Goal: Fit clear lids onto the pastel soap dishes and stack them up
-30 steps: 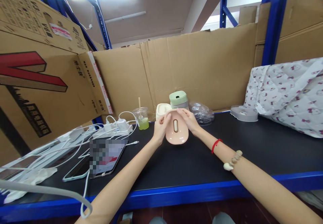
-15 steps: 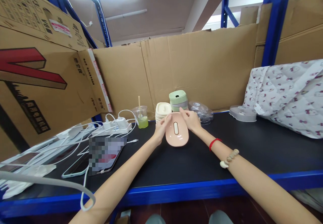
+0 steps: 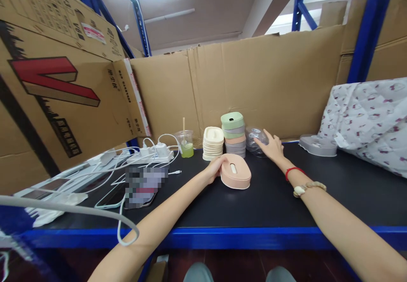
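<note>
My left hand [image 3: 214, 170] grips the left edge of a pink plastic shell [image 3: 238, 179], a rounded-square piece with an oval slot in its top. It faces hollow side down at the black tabletop, and I cannot tell whether it rests there. My right hand [image 3: 273, 146] has its fingers spread at the right side of some clear plastic covers [image 3: 254, 140]; whether they touch is unclear. Just behind the pink shell stands a stack of similar shells [image 3: 234, 134] in green, grey and pink. Left of it is a stack of cream-coloured pieces [image 3: 213, 142].
Another clear cover [image 3: 318, 145] lies to the right, beside a white patterned quilted bag [image 3: 369, 121]. A cup of green drink [image 3: 187, 148] stands left of the stacks. A power strip [image 3: 152, 157], cables and phones [image 3: 111, 195] cover the left side. Cardboard [image 3: 270, 78] walls the back.
The pink shell has turned from hollow side facing me to outer side up. My right hand has let go of it and moved right to the clear covers. The camera view has shifted slightly.
</note>
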`<action>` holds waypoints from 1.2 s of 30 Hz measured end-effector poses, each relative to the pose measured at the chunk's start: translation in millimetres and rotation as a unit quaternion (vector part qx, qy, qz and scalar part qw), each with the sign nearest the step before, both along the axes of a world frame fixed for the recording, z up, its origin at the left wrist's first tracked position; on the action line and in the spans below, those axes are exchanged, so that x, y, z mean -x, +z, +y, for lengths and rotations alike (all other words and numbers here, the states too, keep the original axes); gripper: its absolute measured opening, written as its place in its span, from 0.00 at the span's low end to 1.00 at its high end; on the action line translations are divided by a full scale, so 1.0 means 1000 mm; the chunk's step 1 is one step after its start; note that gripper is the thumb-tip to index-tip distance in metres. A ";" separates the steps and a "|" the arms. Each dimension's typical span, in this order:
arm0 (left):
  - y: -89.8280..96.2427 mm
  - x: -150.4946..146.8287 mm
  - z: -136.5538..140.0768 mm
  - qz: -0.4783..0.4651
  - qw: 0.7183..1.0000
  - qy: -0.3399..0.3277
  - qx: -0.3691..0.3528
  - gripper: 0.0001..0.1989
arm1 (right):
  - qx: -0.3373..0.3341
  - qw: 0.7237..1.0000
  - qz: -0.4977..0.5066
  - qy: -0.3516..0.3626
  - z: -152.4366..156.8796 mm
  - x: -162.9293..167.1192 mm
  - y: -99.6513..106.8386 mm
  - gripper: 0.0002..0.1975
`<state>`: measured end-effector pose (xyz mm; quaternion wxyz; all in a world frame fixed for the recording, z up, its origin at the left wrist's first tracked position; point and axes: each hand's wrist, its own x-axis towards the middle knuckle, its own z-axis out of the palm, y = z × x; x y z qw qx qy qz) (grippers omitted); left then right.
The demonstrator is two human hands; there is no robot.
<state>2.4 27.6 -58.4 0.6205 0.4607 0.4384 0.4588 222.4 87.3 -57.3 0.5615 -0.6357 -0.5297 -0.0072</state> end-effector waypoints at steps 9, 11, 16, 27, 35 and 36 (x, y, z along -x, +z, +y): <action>0.011 -0.004 -0.007 0.017 0.999 0.010 0.038 0.03 | -0.058 0.998 -0.023 0.025 -0.006 0.001 0.006 0.28; 0.014 -0.004 -0.008 0.002 0.999 0.014 0.044 0.03 | -0.129 0.991 -0.011 0.023 -0.010 0.004 0.010 0.27; 0.025 -0.002 -0.012 -0.063 0.995 0.046 0.060 0.04 | -0.320 0.944 0.082 -0.014 -0.026 0.025 0.033 0.27; 0.056 0.016 -0.013 -0.272 0.955 0.117 -0.031 0.12 | -0.308 0.922 -0.027 0.232 -0.059 0.082 0.035 0.22; 0.053 0.013 -0.012 -0.267 0.957 0.106 -0.027 0.18 | -0.220 0.927 -0.006 0.305 -0.066 0.088 0.030 0.24; 0.053 0.013 -0.011 -0.267 0.957 0.111 -0.029 0.18 | -0.215 0.925 -0.001 0.312 -0.066 0.089 0.030 0.25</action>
